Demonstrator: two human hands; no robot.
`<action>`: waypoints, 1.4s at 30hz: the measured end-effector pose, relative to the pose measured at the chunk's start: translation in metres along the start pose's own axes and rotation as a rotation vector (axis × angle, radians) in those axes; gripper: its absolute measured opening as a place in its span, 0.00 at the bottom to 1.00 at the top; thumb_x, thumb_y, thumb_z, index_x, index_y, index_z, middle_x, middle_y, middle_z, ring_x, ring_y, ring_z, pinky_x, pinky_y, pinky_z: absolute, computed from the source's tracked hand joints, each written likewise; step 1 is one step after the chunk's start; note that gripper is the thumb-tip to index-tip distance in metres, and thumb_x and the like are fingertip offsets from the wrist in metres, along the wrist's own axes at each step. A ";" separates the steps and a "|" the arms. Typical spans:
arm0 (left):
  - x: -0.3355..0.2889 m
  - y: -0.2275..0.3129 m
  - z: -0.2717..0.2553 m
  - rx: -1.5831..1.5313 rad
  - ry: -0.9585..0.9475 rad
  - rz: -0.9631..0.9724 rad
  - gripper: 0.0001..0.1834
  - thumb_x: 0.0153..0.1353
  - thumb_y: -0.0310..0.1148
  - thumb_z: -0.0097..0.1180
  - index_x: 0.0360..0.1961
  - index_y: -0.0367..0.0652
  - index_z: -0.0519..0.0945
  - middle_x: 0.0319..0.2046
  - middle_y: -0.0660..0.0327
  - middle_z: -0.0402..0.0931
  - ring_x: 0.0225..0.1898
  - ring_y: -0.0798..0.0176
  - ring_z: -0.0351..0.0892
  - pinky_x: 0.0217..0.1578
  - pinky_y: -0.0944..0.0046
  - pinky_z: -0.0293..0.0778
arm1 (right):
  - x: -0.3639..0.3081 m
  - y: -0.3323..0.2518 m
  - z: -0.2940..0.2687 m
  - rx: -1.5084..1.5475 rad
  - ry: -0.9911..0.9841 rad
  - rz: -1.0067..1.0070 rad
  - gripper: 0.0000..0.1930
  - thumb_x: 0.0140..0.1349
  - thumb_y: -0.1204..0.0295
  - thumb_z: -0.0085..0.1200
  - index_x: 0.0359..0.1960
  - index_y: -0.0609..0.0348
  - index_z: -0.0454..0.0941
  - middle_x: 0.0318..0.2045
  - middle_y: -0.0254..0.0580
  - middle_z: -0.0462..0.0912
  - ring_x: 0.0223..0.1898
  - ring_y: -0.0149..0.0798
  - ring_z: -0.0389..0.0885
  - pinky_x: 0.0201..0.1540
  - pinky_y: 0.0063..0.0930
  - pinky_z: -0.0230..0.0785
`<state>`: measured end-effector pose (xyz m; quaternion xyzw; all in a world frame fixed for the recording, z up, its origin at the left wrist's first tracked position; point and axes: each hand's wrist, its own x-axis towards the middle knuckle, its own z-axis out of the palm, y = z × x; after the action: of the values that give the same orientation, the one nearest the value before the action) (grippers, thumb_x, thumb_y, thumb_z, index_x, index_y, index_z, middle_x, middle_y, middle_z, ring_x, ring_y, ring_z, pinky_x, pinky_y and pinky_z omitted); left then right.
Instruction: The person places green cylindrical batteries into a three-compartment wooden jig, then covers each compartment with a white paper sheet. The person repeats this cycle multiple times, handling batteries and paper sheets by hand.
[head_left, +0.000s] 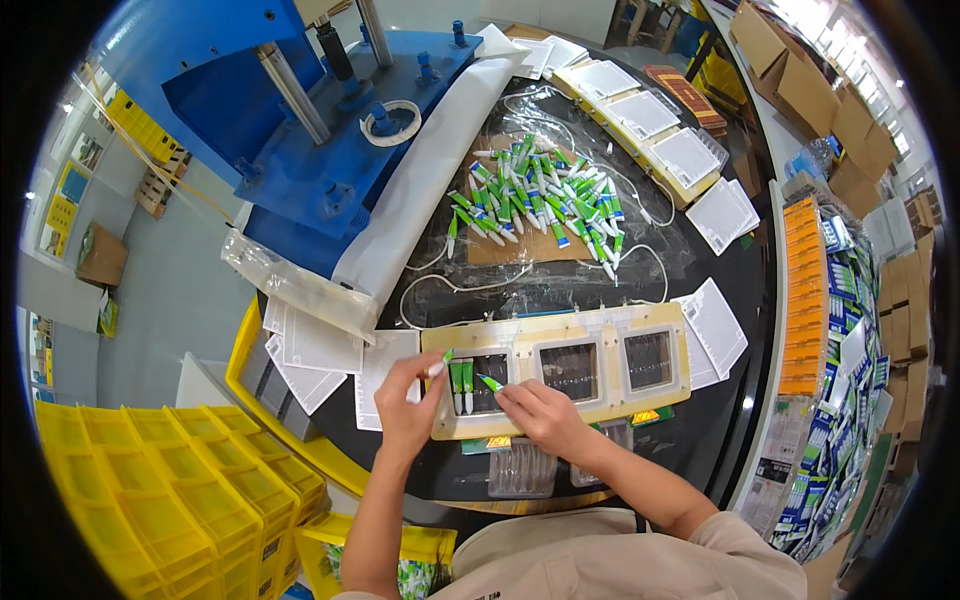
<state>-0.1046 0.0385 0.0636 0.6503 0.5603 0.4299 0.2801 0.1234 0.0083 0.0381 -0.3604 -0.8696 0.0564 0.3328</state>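
Note:
A long cream-coloured frame (pixel 610 400) with three windows lies in front of me. Clear plastic blisters sit in its windows. Two small green and white tubes (pixel 462 380) stand side by side in the left window. My left hand (pixel 405 405) is at that window's left edge, fingers pinched on a green and white tube whose end pokes out above them. Over the right part of the same window, my right hand (pixel 545 415) pinches another small tube (pixel 490 382), its green end pointing up and left.
A heap of similar tubes (pixel 540 190) lies on cardboard beyond the frame. White printed cards (pixel 715 320) flank it. Clear blister trays (pixel 522 470) lie nearest me. A blue press (pixel 330 170) stands far left, yellow crates (pixel 160 480) near left. A second frame (pixel 640 130) holds cards at far right.

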 end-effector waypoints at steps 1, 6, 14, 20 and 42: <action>-0.011 0.002 -0.005 -0.001 0.024 0.019 0.15 0.54 0.18 0.67 0.44 0.39 0.84 0.44 0.53 0.86 0.42 0.55 0.87 0.44 0.61 0.80 | 0.000 -0.001 0.006 -0.026 -0.009 -0.016 0.09 0.49 0.79 0.60 0.33 0.69 0.81 0.39 0.43 0.79 0.36 0.39 0.78 0.38 0.30 0.76; -0.042 -0.001 -0.013 0.023 0.060 0.140 0.18 0.50 0.14 0.64 0.43 0.39 0.84 0.46 0.51 0.86 0.47 0.50 0.86 0.49 0.58 0.80 | -0.001 -0.008 0.035 -0.090 -0.107 -0.038 0.11 0.50 0.77 0.58 0.36 0.69 0.80 0.39 0.43 0.79 0.41 0.40 0.78 0.41 0.30 0.76; -0.058 0.003 0.005 0.130 -0.045 0.389 0.20 0.48 0.13 0.65 0.44 0.40 0.83 0.44 0.52 0.87 0.43 0.50 0.87 0.44 0.58 0.82 | 0.014 0.016 0.022 0.049 0.006 0.142 0.15 0.54 0.76 0.56 0.44 0.66 0.82 0.44 0.47 0.83 0.45 0.47 0.83 0.46 0.37 0.77; -0.080 0.008 0.011 -0.036 0.195 0.025 0.15 0.56 0.17 0.66 0.46 0.37 0.83 0.44 0.54 0.86 0.45 0.58 0.86 0.49 0.62 0.79 | 0.027 0.018 0.021 -0.111 -0.330 -0.298 0.05 0.54 0.71 0.57 0.29 0.60 0.80 0.35 0.35 0.77 0.41 0.35 0.77 0.38 0.27 0.70; -0.054 -0.034 0.040 0.506 -0.212 0.592 0.16 0.59 0.27 0.60 0.49 0.39 0.83 0.54 0.55 0.82 0.56 0.55 0.82 0.60 0.52 0.74 | -0.020 0.003 0.012 0.011 0.071 0.087 0.15 0.55 0.79 0.60 0.45 0.69 0.81 0.45 0.50 0.83 0.39 0.45 0.86 0.39 0.32 0.81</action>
<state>-0.0863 -0.0022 0.0025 0.8727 0.4050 0.2710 0.0315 0.1277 -0.0010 0.0168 -0.3978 -0.8404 0.0625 0.3627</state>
